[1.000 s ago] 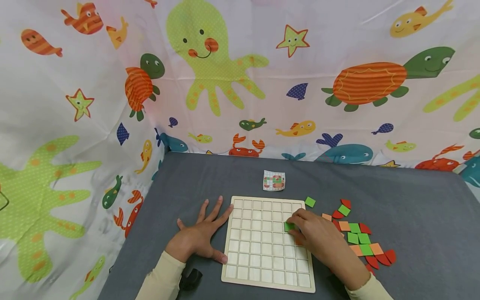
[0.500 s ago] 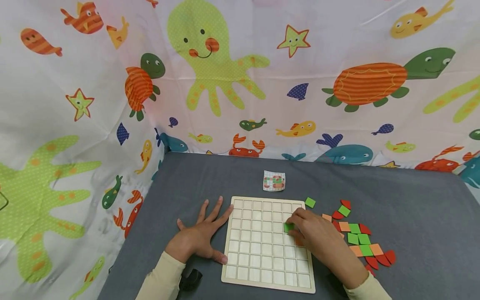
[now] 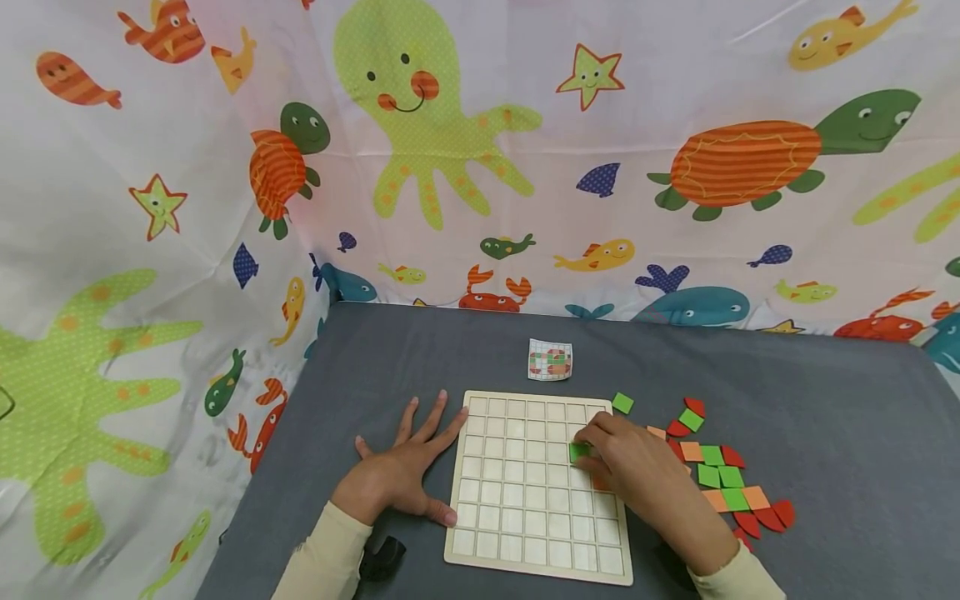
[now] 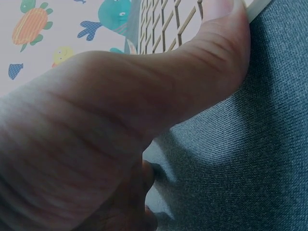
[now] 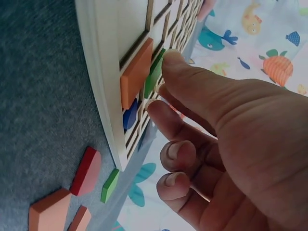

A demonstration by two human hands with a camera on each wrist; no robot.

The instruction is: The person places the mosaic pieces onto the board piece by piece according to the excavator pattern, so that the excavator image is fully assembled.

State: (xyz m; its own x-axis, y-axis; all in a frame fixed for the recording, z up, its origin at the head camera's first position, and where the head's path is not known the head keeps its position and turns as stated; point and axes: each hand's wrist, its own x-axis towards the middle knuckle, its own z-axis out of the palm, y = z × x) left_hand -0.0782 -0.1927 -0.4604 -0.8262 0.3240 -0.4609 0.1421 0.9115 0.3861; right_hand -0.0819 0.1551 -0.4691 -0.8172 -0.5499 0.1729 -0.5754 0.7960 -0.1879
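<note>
A wooden grid board [image 3: 517, 500] with square cells lies on the grey cloth. My left hand [image 3: 401, 475] rests beside its left edge, fingers spread, with the thumb [image 4: 219, 33] touching the rim. Over the board's right side, the thumb and forefinger of my right hand [image 3: 637, 475] pinch a green square tile [image 5: 155, 74] at a cell. Next to that tile an orange square tile [image 5: 136, 74] sits on the grid. A small blue piece [image 5: 130, 114] is in another cell, hidden by the hand in the head view.
Right of the board lie loose red quarter-round, green and orange tiles [image 3: 731, 477]. One green tile [image 3: 622, 403] is near the top right corner. A printed pattern card [image 3: 550, 360] lies beyond the board. A black object [image 3: 382, 560] is by the left sleeve.
Both hands keep their places and the green tile stays at the same cell. Only the head view has shifted slightly.
</note>
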